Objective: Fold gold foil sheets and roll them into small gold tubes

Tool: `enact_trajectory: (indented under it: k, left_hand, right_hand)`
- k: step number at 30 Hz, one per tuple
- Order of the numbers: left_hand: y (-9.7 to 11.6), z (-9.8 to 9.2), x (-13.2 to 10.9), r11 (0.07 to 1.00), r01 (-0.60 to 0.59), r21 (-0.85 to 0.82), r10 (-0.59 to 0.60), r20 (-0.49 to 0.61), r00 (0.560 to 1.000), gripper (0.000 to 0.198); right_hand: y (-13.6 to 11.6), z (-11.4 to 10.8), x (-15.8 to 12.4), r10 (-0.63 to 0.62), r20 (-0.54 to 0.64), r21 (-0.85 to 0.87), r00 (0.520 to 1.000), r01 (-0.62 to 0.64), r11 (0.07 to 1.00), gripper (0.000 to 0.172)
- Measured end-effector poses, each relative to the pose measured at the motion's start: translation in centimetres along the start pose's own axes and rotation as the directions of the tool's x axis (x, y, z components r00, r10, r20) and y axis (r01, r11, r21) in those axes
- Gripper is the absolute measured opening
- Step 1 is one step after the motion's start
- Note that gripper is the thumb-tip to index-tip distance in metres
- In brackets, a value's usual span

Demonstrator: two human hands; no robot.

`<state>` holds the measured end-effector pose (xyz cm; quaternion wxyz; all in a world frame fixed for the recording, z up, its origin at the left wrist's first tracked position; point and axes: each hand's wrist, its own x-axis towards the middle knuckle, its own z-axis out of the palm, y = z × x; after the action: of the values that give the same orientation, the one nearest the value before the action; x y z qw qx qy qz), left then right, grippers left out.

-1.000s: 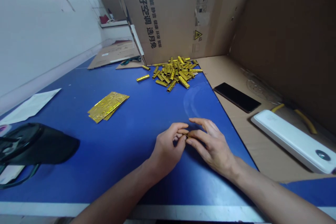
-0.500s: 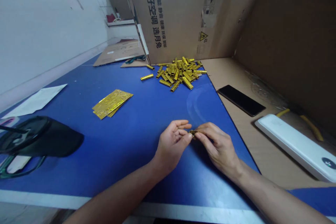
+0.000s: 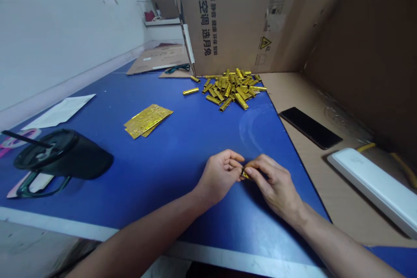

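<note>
Between the fingertips of both hands is a small piece of gold foil paper (image 3: 246, 175), mostly covered by the fingers. My left hand (image 3: 221, 176) pinches its left end with thumb and forefinger, the other fingers loosely curled. From the other side my right hand (image 3: 273, 182) grips it, thumb on top. Beyond the hands lies a heap of folded gold foil tubes (image 3: 233, 89), rectangular in section. A small stack of flat gold foil sheets (image 3: 148, 120) rests on the blue table (image 3: 182, 143) to the left.
At left stands a dark lidded mug (image 3: 74, 156) with a straw, near white paper (image 3: 61, 110). A black phone (image 3: 311, 127) and a white power bank-like slab (image 3: 371, 191) lie on cardboard at right. A large cardboard box (image 3: 241, 17) rises behind the heap.
The camera view has turned slightly left, shifting the scene rightward. Both hands still pinch the foil piece, which is now tilted differently and shows more gold.
</note>
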<state>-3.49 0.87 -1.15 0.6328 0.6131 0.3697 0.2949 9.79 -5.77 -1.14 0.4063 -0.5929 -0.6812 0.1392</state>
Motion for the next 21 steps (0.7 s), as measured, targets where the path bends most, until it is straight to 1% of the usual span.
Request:
enact_trajectory:
  k: [3,6,9,12,15,18,20,21]
  left_hand:
    - [-0.3,0.0,-0.3,0.984,-0.104,0.143,0.104,0.009,0.995,0.019]
    - [-0.4,0.0,-0.5,0.945,-0.193,0.263,0.191,0.031,0.981,0.022]
    - [-0.2,-0.1,-0.5,0.912,-0.236,0.334,0.239,0.034,0.970,0.024]
    - [0.1,-0.1,-0.5,0.869,-0.284,0.406,0.305,0.014,0.952,0.021]
    - [0.5,-0.2,-0.7,0.798,-0.378,0.469,0.429,-0.001,0.903,0.019]
    - [0.7,-0.4,-0.9,0.723,-0.464,0.513,0.536,0.007,0.844,0.018]
    - [0.7,-0.6,-1.0,0.701,-0.492,0.516,0.563,0.023,0.826,0.017]
    - [0.6,-0.6,-1.0,0.711,-0.496,0.498,0.559,0.027,0.829,0.017]
  right_hand:
    - [0.1,0.0,0.0,-0.020,0.016,-0.043,1.000,0.020,0.999,0.020]
    - [0.1,0.0,-0.1,0.000,0.029,-0.044,1.000,0.001,0.999,0.020]
    - [-0.1,-0.1,0.0,0.013,0.037,0.026,0.999,-0.014,1.000,0.020]
    - [-0.1,-0.1,0.1,0.051,0.027,0.154,0.998,-0.055,0.987,0.017]
    - [0.2,-0.2,0.2,0.175,0.064,0.288,0.983,-0.186,0.939,0.018]
    - [0.7,-0.3,0.4,0.247,0.170,0.396,0.954,-0.296,0.869,0.026]
    - [0.9,-0.5,0.4,0.254,0.221,0.414,0.942,-0.326,0.850,0.029]
    - [0.9,-0.6,0.4,0.259,0.224,0.401,0.940,-0.331,0.854,0.030]
